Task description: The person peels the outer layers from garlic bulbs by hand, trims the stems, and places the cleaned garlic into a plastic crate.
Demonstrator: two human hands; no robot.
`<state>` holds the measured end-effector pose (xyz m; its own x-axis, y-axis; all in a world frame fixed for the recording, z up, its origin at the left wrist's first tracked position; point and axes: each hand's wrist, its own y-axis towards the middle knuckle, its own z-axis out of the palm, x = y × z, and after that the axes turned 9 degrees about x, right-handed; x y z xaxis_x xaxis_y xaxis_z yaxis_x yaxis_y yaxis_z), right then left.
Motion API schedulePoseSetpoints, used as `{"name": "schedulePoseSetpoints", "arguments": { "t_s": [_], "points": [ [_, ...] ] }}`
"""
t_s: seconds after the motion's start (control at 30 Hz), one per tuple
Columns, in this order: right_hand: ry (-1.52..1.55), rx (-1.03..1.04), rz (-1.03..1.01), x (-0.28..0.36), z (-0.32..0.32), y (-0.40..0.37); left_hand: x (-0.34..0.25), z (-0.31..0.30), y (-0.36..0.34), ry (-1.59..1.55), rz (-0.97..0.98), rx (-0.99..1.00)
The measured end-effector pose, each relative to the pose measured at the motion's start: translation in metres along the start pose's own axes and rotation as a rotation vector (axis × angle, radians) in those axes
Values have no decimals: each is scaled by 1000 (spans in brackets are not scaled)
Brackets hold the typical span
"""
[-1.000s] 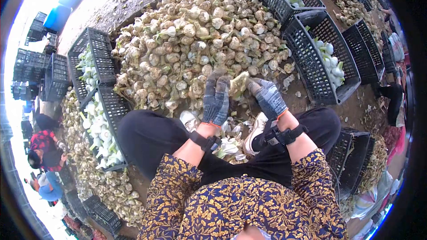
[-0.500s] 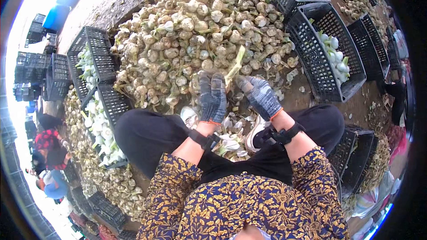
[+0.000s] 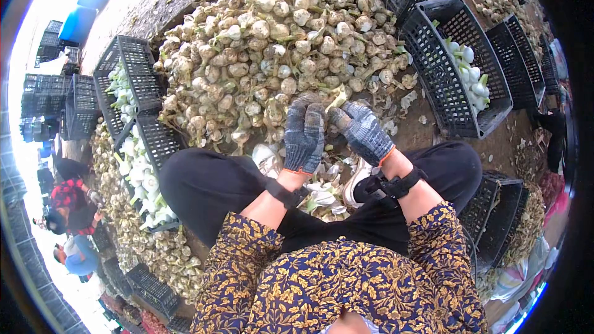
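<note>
Both my hands wear grey knit gloves and are close together in front of the garlic pile (image 3: 247,55). My left hand (image 3: 304,133) has its fingers curled forward, closed on a garlic bulb that they mostly hide. My right hand (image 3: 364,132) is just beside it, fingers bent and pinched at the same garlic, whose pale stem (image 3: 338,96) sticks up between the two hands. Under them, peeled skins and leaf scraps (image 3: 323,195) lie on the ground between my shoes.
Black crates of trimmed white garlic stand on the left (image 3: 146,179) and right (image 3: 458,68). Another black crate (image 3: 495,216) is by my right knee. More garlic (image 3: 130,222) lies at far left, where other people (image 3: 71,204) sit.
The long stem that stood up between my hands now shows shorter and tipped away. My left hand has shifted slightly right, and its fingers are less blurred.
</note>
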<state>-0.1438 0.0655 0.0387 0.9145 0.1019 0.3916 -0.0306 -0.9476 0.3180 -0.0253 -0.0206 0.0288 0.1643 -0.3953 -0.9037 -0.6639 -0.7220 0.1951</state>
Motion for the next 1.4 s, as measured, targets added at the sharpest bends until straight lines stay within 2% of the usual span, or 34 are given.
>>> {"name": "schedulePoseSetpoints", "arguments": {
  "t_s": [0.17,0.37,0.47,0.5,0.53,0.57,0.6,0.63,0.67,0.7,0.73,0.77,0.8,0.83,0.87,0.9,0.97,1.0,1.03,1.07,1.1,1.13,1.17,1.2,1.23,1.27,1.3,1.37,1.4],
  "points": [
    [31,-32,-62,4,-9,4,-5,-1,-1,-144,-114,29],
    [104,67,-46,2,-5,0,-14,-5,-1,-205,-221,65],
    [193,122,32,-1,7,-9,1,-4,-3,-23,-152,31],
    [134,53,34,-3,13,-12,15,-1,-4,-23,-152,31],
    [74,-17,38,-3,16,-13,34,4,-5,-347,-416,70],
    [74,-17,38,-2,18,-14,14,-1,6,-673,-677,109],
    [141,-49,139,1,19,-13,-10,-9,12,-1044,-1049,107],
    [208,-83,240,4,20,-11,6,-5,8,-1044,-1049,109],
    [328,-100,334,8,18,-8,34,1,2,-849,-790,155],
    [327,-100,336,5,18,-9,50,5,-1,-651,-532,196],
    [204,29,296,-3,18,-9,-10,-7,1,-337,-517,299],
    [79,156,256,-9,18,-11,-3,-3,-1,-338,-515,304],
    [-5,9,201,-14,24,-14,8,3,-4,-230,-250,226],
    [-6,9,203,-15,25,-14,10,5,-4,-123,13,143],
    [184,29,319,-16,26,-15,13,5,-2,-123,15,145],
    [377,49,435,-15,27,-15,17,2,-1,-423,-226,189],
    [287,93,407,-5,13,-10,12,-9,8,-1020,-718,264],
    [316,19,441,-1,12,-9,2,-15,11,-948,-863,315],
    [343,-58,478,4,10,-7,-1,-14,11,-947,-862,322],
    [570,24,679,13,-5,2,-3,-12,10,-673,-686,356],
    [487,56,582,8,0,-2,-6,-9,8,-405,-504,383],
    [464,69,604,8,-1,-4,-10,-9,6,-362,-396,329],
    [442,79,624,8,-1,-6,5,-6,5,-416,-403,269],
    [436,72,633,5,2,-9,10,-7,6,-683,-519,280],
    [275,67,513,0,10,-12,12,-8,8,-951,-633,286],
    [111,63,392,-4,13,-14,-1,-14,9,-1044,-721,317],
    [46,109,376,-6,15,-16,-8,-15,10,-1115,-718,358],
    [-105,192,391,-2,15,-18,-4,-17,11,-528,-513,494],
    [-84,107,369,-2,18,-21,-6,-12,9,-656,-535,480]
  ]
}}
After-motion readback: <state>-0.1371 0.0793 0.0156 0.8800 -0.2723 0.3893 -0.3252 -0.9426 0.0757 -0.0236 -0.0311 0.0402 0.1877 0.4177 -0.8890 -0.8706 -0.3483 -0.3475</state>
